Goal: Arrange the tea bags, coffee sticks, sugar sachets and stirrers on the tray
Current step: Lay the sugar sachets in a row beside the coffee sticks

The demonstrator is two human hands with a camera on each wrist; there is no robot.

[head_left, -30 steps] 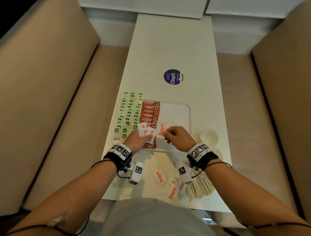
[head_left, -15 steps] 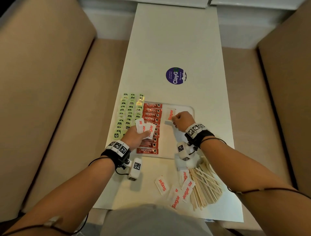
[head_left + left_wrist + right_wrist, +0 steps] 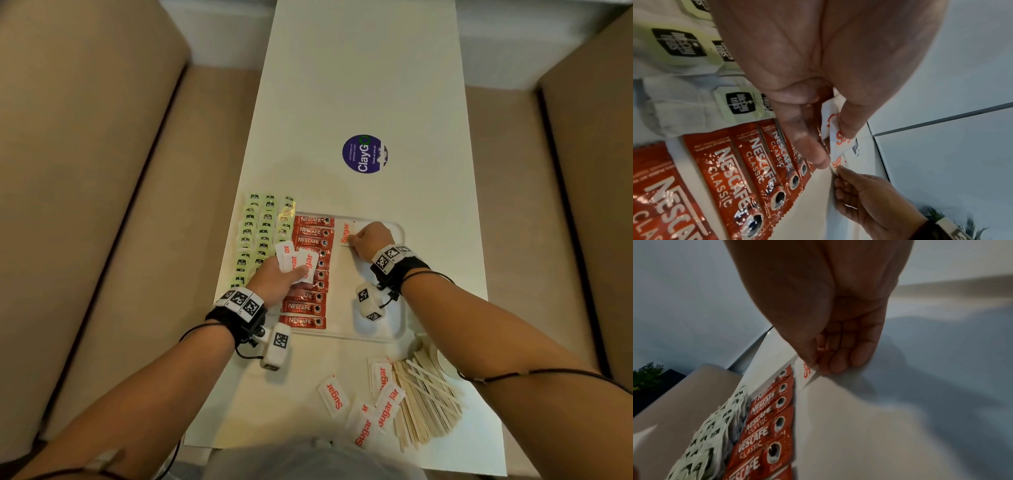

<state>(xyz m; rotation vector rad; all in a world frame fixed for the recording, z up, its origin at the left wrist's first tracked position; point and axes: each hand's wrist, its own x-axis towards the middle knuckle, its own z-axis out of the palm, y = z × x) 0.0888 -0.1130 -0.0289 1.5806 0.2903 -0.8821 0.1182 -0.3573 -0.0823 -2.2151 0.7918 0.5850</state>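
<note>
A white tray (image 3: 394, 329) holds rows of green-tagged tea bags (image 3: 263, 233) at its left and a column of red coffee sticks (image 3: 310, 274) beside them. My right hand (image 3: 371, 240) pinches the edge of one white sugar sachet (image 3: 345, 233) lying flat at the tray's far end, right of the top coffee stick; the pinched sugar sachet (image 3: 807, 374) shows under my right hand (image 3: 818, 368). My left hand (image 3: 279, 281) holds a fan of sugar sachets (image 3: 298, 262) above the coffee sticks; the held sachets (image 3: 838, 138) sit between thumb and fingers of the left hand (image 3: 830, 139).
Loose sugar sachets (image 3: 363, 407) and a heap of wooden stirrers (image 3: 424, 401) lie on the white table (image 3: 359, 85) near its front edge, below my right forearm. A purple round sticker (image 3: 364, 154) is beyond the tray. Beige benches flank the table.
My right hand took one sachet from the left hand's bunch, carried it to the tray's far end and lowered it flat there. The left hand stayed over the coffee sticks.
</note>
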